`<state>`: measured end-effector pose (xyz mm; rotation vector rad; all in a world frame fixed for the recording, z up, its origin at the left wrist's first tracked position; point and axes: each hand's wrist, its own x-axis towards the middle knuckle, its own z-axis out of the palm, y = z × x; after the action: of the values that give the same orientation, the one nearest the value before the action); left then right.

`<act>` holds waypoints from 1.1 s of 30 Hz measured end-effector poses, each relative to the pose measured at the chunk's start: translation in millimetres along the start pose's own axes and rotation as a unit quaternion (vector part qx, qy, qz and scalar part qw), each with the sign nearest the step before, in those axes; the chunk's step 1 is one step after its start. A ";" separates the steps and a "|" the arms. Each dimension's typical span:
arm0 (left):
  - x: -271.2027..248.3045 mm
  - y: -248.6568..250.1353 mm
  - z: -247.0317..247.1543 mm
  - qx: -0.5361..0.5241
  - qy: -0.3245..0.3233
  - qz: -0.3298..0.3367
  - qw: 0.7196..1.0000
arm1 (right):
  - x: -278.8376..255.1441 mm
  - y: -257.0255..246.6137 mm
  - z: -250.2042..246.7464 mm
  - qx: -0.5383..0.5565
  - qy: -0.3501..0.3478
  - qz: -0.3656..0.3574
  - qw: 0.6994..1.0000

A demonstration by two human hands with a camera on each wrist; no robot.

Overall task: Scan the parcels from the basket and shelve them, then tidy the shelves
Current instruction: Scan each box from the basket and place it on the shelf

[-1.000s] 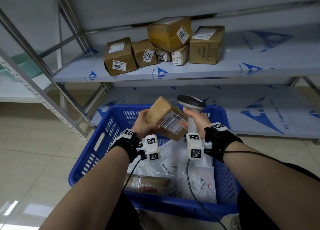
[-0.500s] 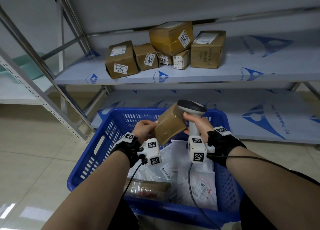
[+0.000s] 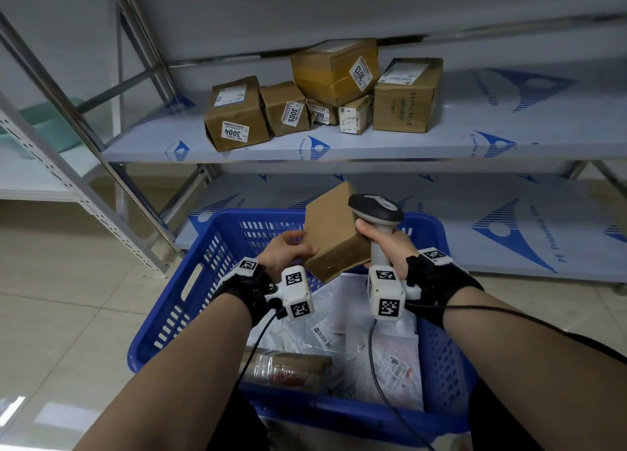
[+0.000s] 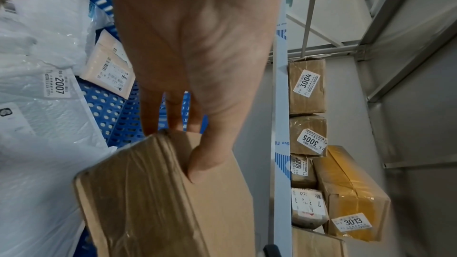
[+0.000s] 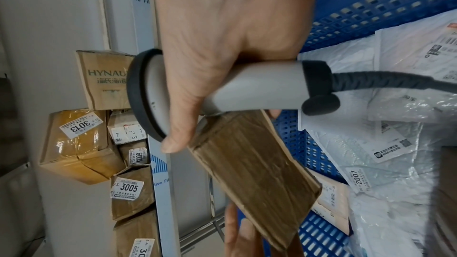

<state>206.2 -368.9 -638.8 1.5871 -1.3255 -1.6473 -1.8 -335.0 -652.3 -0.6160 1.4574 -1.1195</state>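
Turned since a second ago, the box (image 3: 334,233) now shows a plain face with its label out of sight, pinched by the left hand (image 3: 283,252) beside the scanner (image 3: 376,213), which the right hand (image 3: 385,247) grips, above the basket (image 3: 190,281). That basket holds white mailers (image 3: 397,359) and one taped parcel (image 3: 291,369). Six boxes sit on the shelf (image 3: 509,125).

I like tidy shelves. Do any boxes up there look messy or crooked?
Yes. The yellow box marked 3013 sits tilted on top of two smaller boxes instead of flat on the shelf. The box marked 3004 looks dented and leans.
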 end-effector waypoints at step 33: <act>-17.3 9.3 -0.8 -0.041 0.014 -0.006 0.999 | -0.7 -6.6 -4.0 -0.080 -0.038 0.047 0.995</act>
<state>207.9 -358.0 -622.6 1.5666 -1.2201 -1.6590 -6.9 -335.9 -646.6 -0.6867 1.5036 -0.9032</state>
